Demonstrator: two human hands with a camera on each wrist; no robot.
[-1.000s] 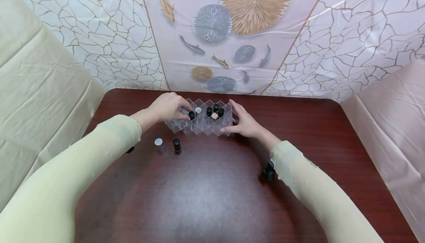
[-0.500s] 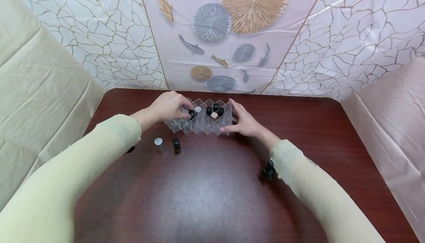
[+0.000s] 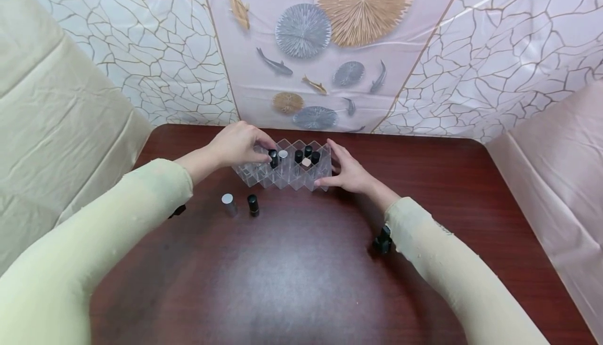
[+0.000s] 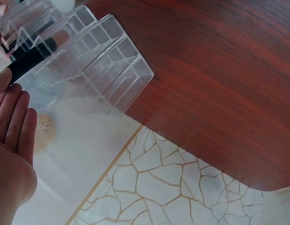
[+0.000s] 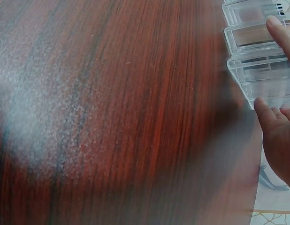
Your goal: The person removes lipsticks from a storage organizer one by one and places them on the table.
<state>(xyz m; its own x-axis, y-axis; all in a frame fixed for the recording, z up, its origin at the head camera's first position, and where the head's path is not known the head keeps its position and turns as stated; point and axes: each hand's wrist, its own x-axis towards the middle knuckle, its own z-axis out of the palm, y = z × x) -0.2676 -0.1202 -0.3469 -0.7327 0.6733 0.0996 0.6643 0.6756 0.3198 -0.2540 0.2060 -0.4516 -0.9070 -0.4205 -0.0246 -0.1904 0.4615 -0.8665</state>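
In the head view, my left hand [image 3: 237, 146] pinches a black lipstick tube [image 3: 274, 159] at the left-centre cells of a clear acrylic lipstick organizer [image 3: 282, 180]. The left wrist view shows the black lipstick tube [image 4: 32, 61] slanting between thumb and fingers beside the clear walls. At the organizer's right end, my right hand [image 3: 348, 172] grips its side, thumb in front and fingers behind. A silver-topped tube [image 3: 282, 154], several black-capped tubes [image 3: 299, 156] and a pale pink-topped tube [image 3: 306, 162] stand in its cells.
On the dark red wooden table [image 3: 292, 271], a silver-topped tube [image 3: 228, 203] and a black tube [image 3: 253, 205] stand in front of the organizer. A patterned curtain [image 3: 306, 88] hangs behind the table's back edge.
My left hand has risen slightly, and more of the black lipstick tube shows at its fingertips. The right hand keeps its grip on the organizer's end.
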